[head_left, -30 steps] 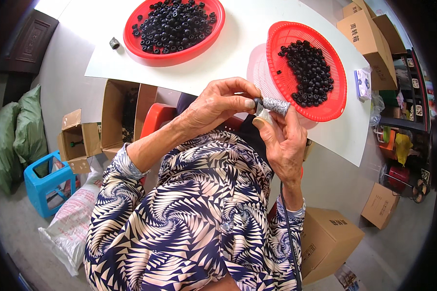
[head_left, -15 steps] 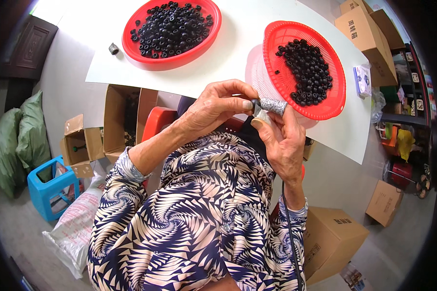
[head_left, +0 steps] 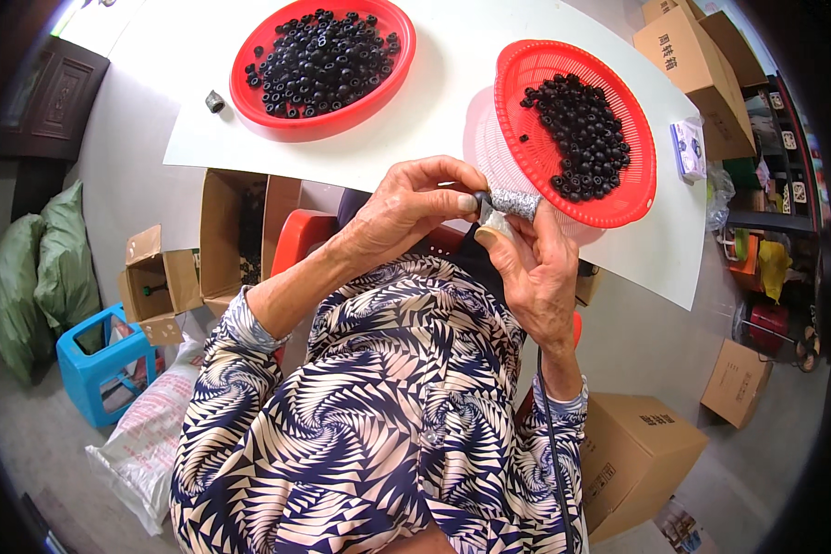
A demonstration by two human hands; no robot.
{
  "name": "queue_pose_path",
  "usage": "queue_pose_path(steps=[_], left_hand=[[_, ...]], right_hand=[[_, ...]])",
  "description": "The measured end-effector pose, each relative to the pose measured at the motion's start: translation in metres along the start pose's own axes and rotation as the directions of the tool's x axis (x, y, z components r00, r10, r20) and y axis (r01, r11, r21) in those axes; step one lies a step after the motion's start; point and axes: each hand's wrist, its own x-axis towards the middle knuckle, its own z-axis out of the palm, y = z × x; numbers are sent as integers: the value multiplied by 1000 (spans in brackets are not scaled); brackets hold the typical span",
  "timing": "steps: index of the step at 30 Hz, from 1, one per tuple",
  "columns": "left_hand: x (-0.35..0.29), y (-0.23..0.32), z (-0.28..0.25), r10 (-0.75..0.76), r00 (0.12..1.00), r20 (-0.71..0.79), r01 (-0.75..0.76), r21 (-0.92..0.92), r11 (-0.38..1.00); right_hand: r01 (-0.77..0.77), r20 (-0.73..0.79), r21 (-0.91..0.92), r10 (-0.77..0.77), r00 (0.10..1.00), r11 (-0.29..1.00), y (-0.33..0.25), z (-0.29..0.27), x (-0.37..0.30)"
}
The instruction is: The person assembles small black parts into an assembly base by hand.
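Observation:
My left hand (head_left: 417, 205) pinches a small black ring-shaped part (head_left: 482, 205) between thumb and forefinger. My right hand (head_left: 540, 263) is closed, its thumb and fingers holding a whitish piece (head_left: 500, 224) against the black part. A grey speckled wrap (head_left: 515, 203) encircles a finger of the right hand. What exactly the whitish piece is I cannot make out. Both hands meet just off the near edge of the white table (head_left: 415, 120). Beyond them, a red plastic basket (head_left: 644, 166) holds many black parts, and a red tray (head_left: 247, 103) at the far left carries a heap of them.
A small grey cylinder (head_left: 214, 101) lies left of the tray. At the table's right edge stands a small purple-white box (head_left: 688, 152). Cardboard boxes (head_left: 651, 443) stand around me. On the left are a blue stool (head_left: 102, 369), a white sack (head_left: 148, 443) and green sacks (head_left: 69, 258).
Both hands keep their pinch, with only slight finger movement at the black part. The whole view has shifted a little.

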Motion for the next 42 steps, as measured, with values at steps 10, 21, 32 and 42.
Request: queue_pose_path(steps=[10,21,32,42], left_hand=[[2,1,1,17,1000,-2,-17,32,999],[0,-3,-2,124,992,24,-126,155,980],[3,-12,4,230,973,31,-232,125,965],[2,-12,-3,92,995,-37,-94,-62,994]], right_hand=[[4,3,7,-4,1000,1000,1,-1,2],[-11,-21,94,13,1000,996,11,7,-1],[-149,-90,247,176,980,958,-1,7,-2],[-285,-37,395,325,945,873,11,-4,-4]])
